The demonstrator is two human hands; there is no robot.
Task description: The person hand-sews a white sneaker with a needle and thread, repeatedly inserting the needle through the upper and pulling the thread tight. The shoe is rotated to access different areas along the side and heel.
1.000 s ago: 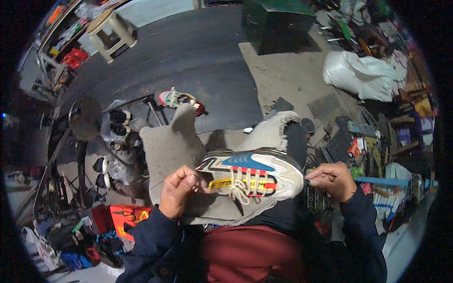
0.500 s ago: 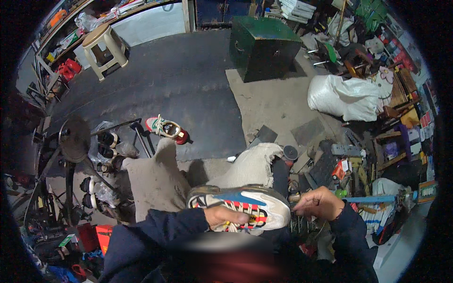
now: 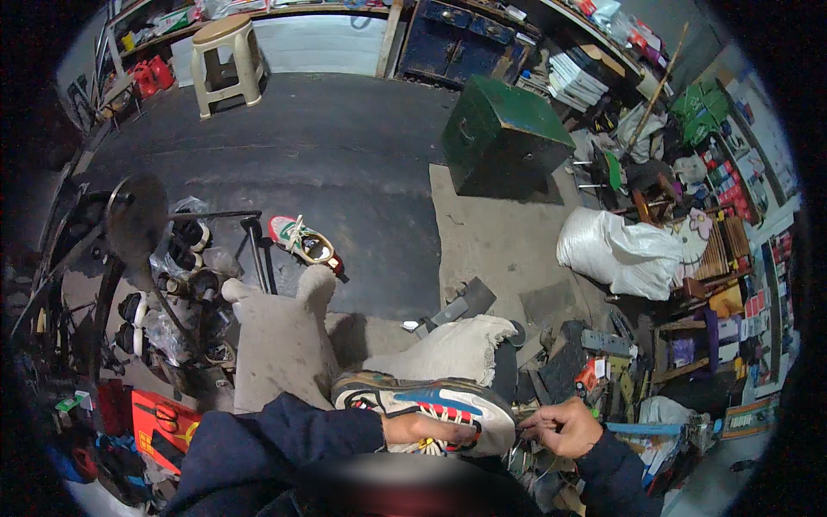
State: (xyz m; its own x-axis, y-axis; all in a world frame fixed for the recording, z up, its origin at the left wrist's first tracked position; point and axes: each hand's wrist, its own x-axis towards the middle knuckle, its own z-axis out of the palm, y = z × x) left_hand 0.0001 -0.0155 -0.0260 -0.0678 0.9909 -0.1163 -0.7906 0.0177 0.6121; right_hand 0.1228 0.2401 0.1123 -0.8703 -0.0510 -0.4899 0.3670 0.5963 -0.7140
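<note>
A white sneaker (image 3: 405, 398) with blue, red and black panels lies sideways across my lap, its toe to the right. My left hand (image 3: 422, 428) is closed on its upper, the fingers over the lace area. At the toe's right end my right hand (image 3: 564, 428) is closed in a pinch, fingertips close to the sole edge. Whatever is in that pinch is too small to make out. Under the shoe lies a pale ragged cloth (image 3: 439, 349) over my leg.
Ahead on the dark mat sits a red and white shoe (image 3: 306, 243). A round-topped metal stand (image 3: 138, 220) rises at left, near several shoes in plastic. A green chest (image 3: 508, 142), a white sack (image 3: 616, 250) and scattered tools (image 3: 603, 345) lie to the right. A stool (image 3: 226, 65) stands far left.
The view has tilted upward, so the surroundings sit lower. My right hand has come down beside the toe. My left hand keeps its hold on the sneaker.
</note>
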